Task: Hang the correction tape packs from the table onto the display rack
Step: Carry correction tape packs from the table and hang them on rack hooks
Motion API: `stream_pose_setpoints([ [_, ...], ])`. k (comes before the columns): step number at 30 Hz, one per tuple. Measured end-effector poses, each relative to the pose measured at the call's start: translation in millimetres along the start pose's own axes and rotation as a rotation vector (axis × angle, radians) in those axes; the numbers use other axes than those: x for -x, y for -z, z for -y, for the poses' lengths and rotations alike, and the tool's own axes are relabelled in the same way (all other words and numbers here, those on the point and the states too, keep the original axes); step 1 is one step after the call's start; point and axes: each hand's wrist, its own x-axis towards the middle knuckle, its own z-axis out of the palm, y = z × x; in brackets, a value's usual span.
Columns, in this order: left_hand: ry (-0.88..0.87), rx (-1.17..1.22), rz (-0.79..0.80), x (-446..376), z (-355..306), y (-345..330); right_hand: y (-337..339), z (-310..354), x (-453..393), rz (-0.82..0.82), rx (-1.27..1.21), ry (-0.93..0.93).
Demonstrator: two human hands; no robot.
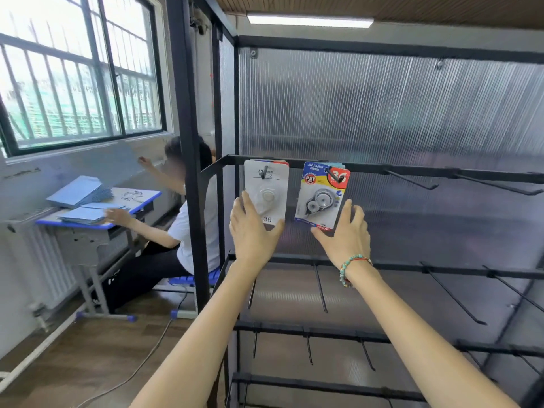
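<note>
Packs of correction tape hang side by side from the top bar of the black display rack (382, 172), each on its own hook. The left pack (266, 191) shows its plain white back with the figure 36 near the lower edge, and its hook pokes through the slot at the top. The right pack (322, 195) faces forward (blue, yellow and red card, tape dispenser under a clear blister) and hangs slightly tilted, with more cards stacked behind it.

The left hand (251, 231) holds the lower part of the left pack, fingers fairly straight and laid up the card's left edge, thumb pressed against its bottom right corner. The right hand (347, 231) pinches the lower right corner of the right pack, thumb under the bottom edge and fingers spread up beside it; a beaded bracelet (350, 269) circles that wrist.

Left of the rack, another person (188, 219) sits at a small desk (97, 222) with blue sheets, below a barred window (79, 72).
</note>
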Motion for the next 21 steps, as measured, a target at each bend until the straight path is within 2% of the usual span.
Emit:
stream_pose_setpoints([
  [10,-0.1,-0.129,0.043,93.8,20.1,51.2,14.6,4.3,84.2,0.175,-0.118,0.245],
  [16,-0.002,-0.286,0.015,145.8,69.6,115.1,-4.9,49.4,147.1,0.324,-0.195,0.398],
  [21,0.139,-0.429,-0.058,188.8,125.1,204.7,-20.4,120.6,209.0,0.42,-0.236,0.571],
])
